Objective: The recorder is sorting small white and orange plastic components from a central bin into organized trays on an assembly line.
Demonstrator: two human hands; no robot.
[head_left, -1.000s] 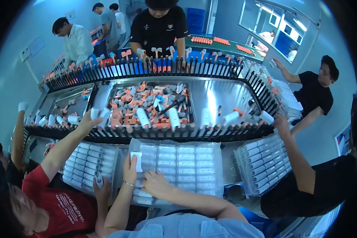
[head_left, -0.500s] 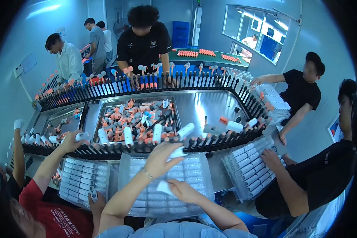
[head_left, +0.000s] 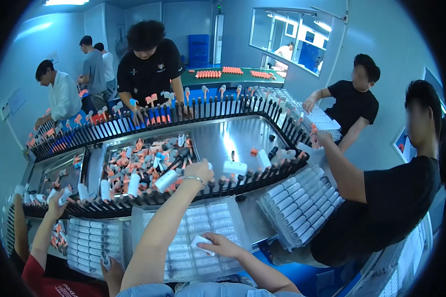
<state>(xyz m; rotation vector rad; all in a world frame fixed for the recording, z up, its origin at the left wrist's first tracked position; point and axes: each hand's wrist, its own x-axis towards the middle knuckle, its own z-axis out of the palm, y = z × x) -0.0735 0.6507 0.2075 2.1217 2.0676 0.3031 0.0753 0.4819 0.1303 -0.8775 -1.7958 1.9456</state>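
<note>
My left hand (head_left: 199,172), a bracelet on its wrist, reaches over the near row of black pegs (head_left: 252,179). Its fingers close round a small white shell (head_left: 210,167), mostly hidden by the hand. White rounded shells stand or lean along this row, one (head_left: 167,181) just left of my hand and another (head_left: 235,168) to its right. My right hand (head_left: 222,245) is closed on a folded white cloth (head_left: 201,243). It hovers above a clear plastic tray (head_left: 239,222) in front of me, which holds rows of white shells (head_left: 187,253).
A metal basin (head_left: 213,131) inside the peg loop holds a heap of orange and grey parts (head_left: 139,161). More shell trays flank mine at left (head_left: 95,242) and right (head_left: 302,208). Co-workers sit close on both sides; others stand across the loop.
My left hand has moved away from me to the peg row with the white shell. My right hand stays over the tray. The right-hand co-worker's hand has risen from a tray to the pegs.
</note>
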